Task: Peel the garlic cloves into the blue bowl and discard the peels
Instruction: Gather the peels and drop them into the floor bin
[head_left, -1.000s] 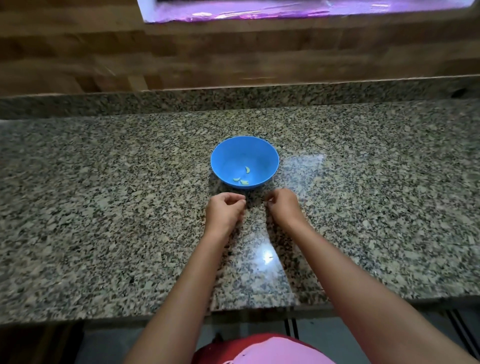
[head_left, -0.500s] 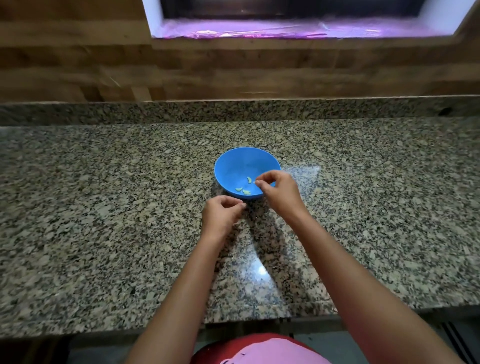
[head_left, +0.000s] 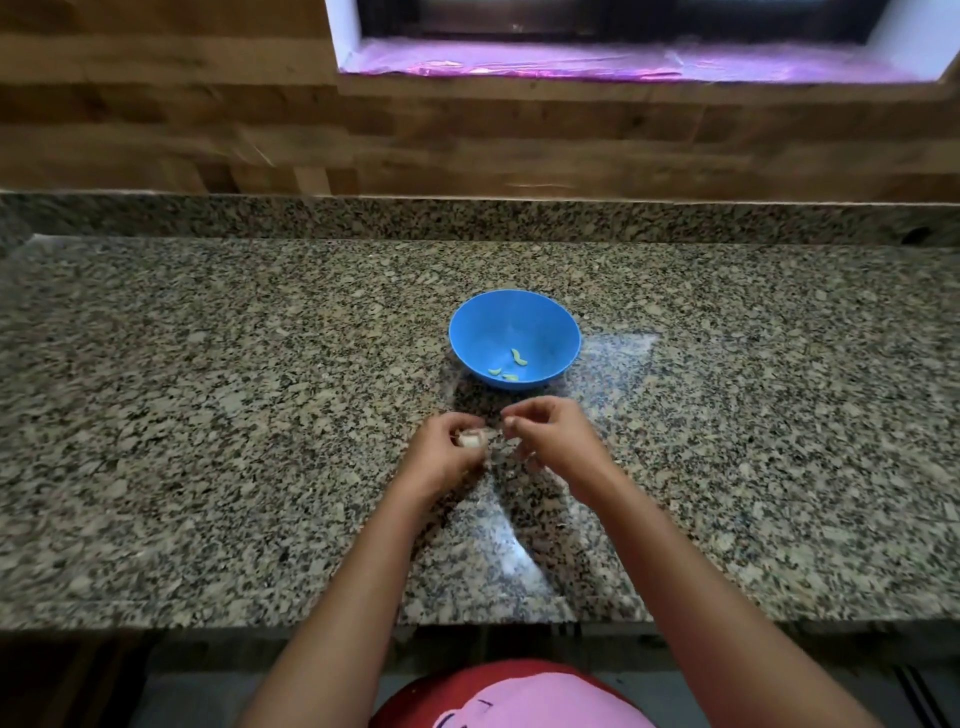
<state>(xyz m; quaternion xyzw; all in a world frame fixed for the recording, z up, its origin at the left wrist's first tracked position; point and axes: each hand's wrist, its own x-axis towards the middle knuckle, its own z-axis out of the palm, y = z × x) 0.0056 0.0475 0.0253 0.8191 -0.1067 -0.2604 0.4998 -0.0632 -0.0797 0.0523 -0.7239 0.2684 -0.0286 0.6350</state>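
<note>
Well, the surface (head_left: 249, 415) carries the blue bowl (head_left: 467, 332) just ahead of the left grip (head_left: 444, 462), close for dropping. That grip pinches the garlic (head_left: 470, 440); the right grip (head_left: 558, 444) beside it presses fingertips (head_left: 510, 422) together, likely to pull peel. Peeled cloves (head_left: 515, 359) lie inside.

left hand (head_left: 445, 456): curled, gripping | right hand (head_left: 555, 442): fingertips pinched | forearms converge

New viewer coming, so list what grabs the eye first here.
A blue bowl sits midway on the speckled counter, with a few pale peeled cloves at its bottom. Just in front of it, the left hand holds a piece of garlic, and the right hand, fingers curled, hovers close beside.
</note>
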